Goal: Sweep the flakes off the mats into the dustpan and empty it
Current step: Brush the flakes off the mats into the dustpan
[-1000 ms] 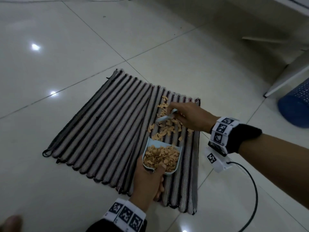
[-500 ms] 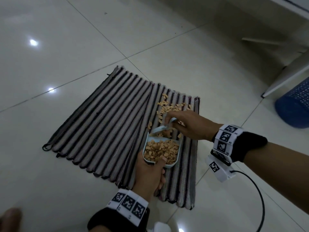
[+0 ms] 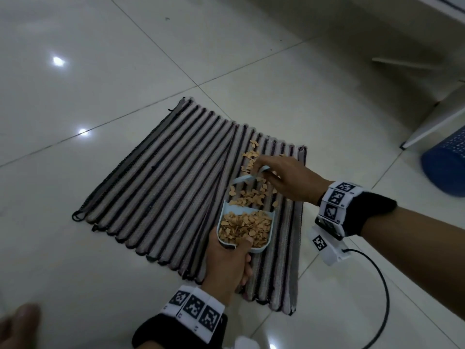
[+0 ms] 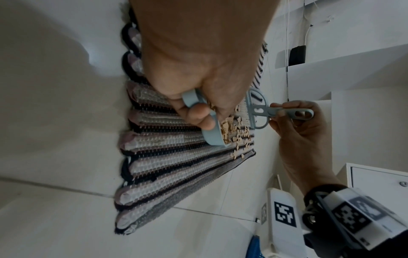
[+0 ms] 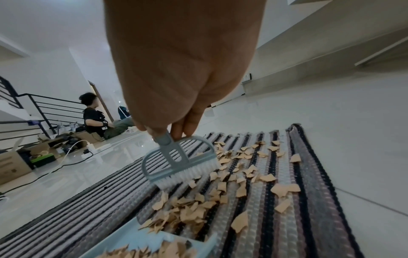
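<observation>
A grey and black striped mat (image 3: pixel 163 185) lies on the white tile floor. My left hand (image 3: pixel 234 250) grips the handle of a light blue dustpan (image 3: pixel 273 238) that rests on the mat's right part and is heaped with tan flakes (image 3: pixel 246 226). More loose flakes (image 3: pixel 251 195) lie just past its mouth and further up the mat. My right hand (image 3: pixel 266 172) pinches the handle of a small blue brush (image 3: pixel 245 178). In the right wrist view the brush (image 5: pixel 176 164) has its white bristles down on the mat, a short way from the dustpan (image 5: pixel 132 239).
A blue perforated bin (image 3: pixel 445 162) stands at the right beside a white furniture leg (image 3: pixel 432 124). A black cable (image 3: pixel 377 298) trails from my right wrist. Far off, another person (image 5: pixel 95 118) sits by a staircase among boxes and cords.
The brush swept flakes down to the dustpan's mouth, then drew back up the mat. The dustpan has stayed in place in my left hand.
</observation>
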